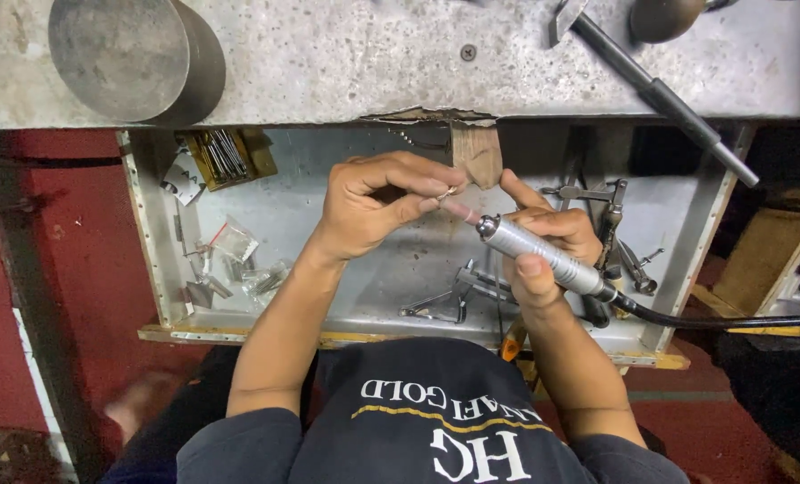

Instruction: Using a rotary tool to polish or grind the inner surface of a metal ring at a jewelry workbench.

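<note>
My left hand (373, 202) pinches a small metal ring (449, 192) between thumb and fingertips, just in front of a wooden bench peg (478, 152). My right hand (543, 242) grips a silver rotary handpiece (543, 255) with a black cable trailing right. Its pink cylindrical tip (460, 211) touches the ring. Both hands hover over an open metal drawer tray (283, 179).
The drawer holds small plastic bags (238, 255), a box of thin steel rods (225, 154), tweezers and pliers (454, 296), more tools at right (610, 233). On the grey benchtop stand a steel cylinder block (131, 58) and a black-handled hammer (660, 94). Red floor lies left.
</note>
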